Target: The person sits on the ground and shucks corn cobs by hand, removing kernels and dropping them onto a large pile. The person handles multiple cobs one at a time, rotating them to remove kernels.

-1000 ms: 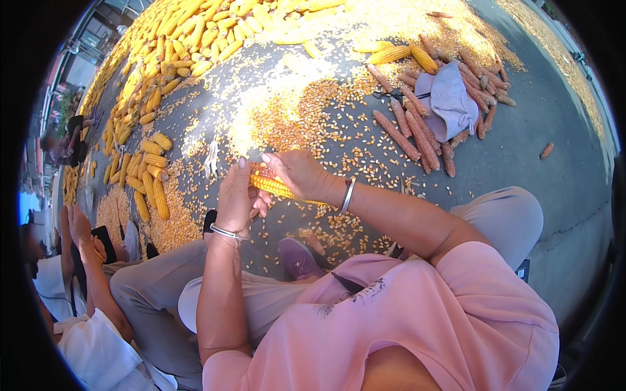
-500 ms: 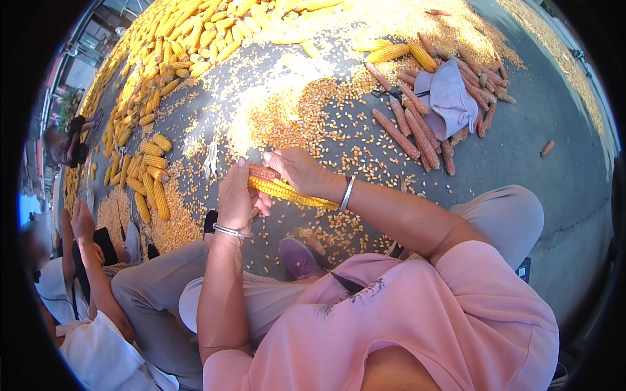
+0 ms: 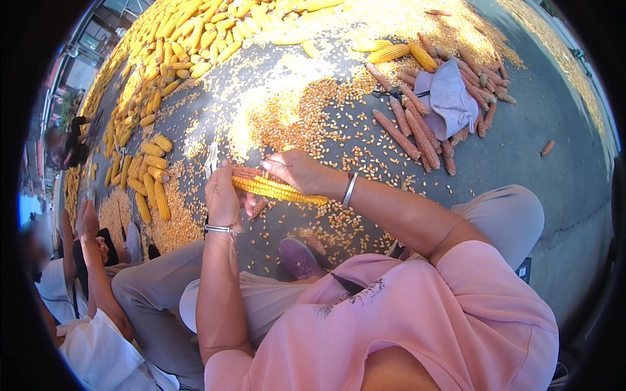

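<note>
Held level in front of me is a yellow corn cob (image 3: 287,191), with part of its upper side stripped to the reddish core. My left hand (image 3: 223,195) is closed round its left end. My right hand (image 3: 297,171) grips it from above, the thumb resting at the line between bare core and yellow kernels. Its right end points toward my right wrist. Beneath and beyond my hands, loose kernels (image 3: 306,114) lie scattered on the grey ground. Partly behind my left hand, a piece of bare reddish cob (image 3: 259,208) shows on the ground.
A big heap of unshelled corn (image 3: 195,29) rises at the far left, with a smaller group (image 3: 153,176) nearer. Stripped cobs (image 3: 417,127) lie at right under a pale cap (image 3: 447,98). Close on my left sits another person (image 3: 104,274); my purple shoe (image 3: 301,259) is below my hands.
Both hands and the corn have shifted slightly left, my left hand the most. More of the cob's yellow kernels show between my hands. The neighbouring person's hands have moved a little.
</note>
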Demonstrator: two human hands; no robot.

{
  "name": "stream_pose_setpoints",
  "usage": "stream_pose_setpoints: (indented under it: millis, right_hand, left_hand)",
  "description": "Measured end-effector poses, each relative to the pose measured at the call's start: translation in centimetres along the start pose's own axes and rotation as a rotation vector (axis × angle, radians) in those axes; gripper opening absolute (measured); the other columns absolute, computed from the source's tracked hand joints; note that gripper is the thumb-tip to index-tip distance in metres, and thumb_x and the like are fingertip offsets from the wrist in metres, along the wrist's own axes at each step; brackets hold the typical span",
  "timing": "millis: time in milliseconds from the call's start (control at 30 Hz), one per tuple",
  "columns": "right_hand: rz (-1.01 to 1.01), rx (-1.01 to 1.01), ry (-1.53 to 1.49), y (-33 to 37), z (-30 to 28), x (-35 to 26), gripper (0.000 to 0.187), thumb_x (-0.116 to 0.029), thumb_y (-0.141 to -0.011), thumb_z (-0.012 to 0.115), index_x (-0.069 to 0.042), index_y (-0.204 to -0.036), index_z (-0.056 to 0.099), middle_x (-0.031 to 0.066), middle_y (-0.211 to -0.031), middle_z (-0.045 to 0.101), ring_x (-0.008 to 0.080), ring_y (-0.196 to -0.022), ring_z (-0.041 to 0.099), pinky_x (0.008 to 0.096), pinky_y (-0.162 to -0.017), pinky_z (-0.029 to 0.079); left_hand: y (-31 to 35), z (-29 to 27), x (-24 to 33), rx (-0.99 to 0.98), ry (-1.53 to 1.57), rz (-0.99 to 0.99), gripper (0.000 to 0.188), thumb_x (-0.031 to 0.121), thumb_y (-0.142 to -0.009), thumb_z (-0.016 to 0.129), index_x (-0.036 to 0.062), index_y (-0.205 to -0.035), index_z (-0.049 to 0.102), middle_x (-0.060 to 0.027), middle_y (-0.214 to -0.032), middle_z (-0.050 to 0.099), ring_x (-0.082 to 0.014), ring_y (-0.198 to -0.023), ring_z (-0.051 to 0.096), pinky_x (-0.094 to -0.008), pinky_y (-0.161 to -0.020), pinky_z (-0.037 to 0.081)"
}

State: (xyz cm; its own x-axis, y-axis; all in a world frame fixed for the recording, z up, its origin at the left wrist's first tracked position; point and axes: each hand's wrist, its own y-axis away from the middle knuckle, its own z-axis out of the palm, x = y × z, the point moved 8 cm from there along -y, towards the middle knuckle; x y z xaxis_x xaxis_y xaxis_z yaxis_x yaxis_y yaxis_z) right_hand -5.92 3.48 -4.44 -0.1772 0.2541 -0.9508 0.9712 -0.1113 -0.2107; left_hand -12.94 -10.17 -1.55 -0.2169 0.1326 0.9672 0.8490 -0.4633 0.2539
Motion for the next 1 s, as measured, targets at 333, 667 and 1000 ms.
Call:
stream_pose_setpoints:
  millis: [333,667,1000]
  right_hand:
    - [-0.093,0.015,-0.038,0.2,0.3,-1.6,0.042,-0.034,-0.105,0.047,0.002,-0.088,0.059,0.0111,-0.068,0.056,0.014,-0.068,0.051,0.0339,-0.065,0.045]
    - [0.076,-0.087,0.177,0.3,0.7,-1.5,0.058,-0.05,-0.103,0.038,-0.001,-0.088,0.065,0.0225,-0.078,0.066,0.0361,-0.073,0.066,0.042,-0.069,0.051]
    - [-0.07,0.088,0.211,0.7,-0.6,-1.7,0.05,-0.039,-0.106,0.039,0.002,-0.086,0.062,0.0238,-0.07,0.059,0.0361,-0.063,0.057,0.0415,-0.062,0.045]
  left_hand:
    - [-0.1,-0.2,0.1,-0.012,0.0,-0.028,0.043,0.037,-0.104,0.044,-0.0014,-0.093,0.06,-0.0101,-0.07,0.064,-0.0126,-0.039,0.051,-0.0247,-0.03,0.04]
    - [-0.1,0.0,-0.1,-0.011,0.017,-0.071,0.046,0.042,-0.102,0.048,-0.0011,-0.093,0.061,-0.009,-0.069,0.063,-0.0123,-0.04,0.053,-0.024,-0.032,0.044]
    - [0.4,1.8,-0.6,-0.095,0.038,-0.039,0.034,0.034,-0.101,0.055,-0.0004,-0.101,0.056,-0.0092,-0.074,0.063,-0.0124,-0.046,0.056,-0.0243,-0.035,0.047]
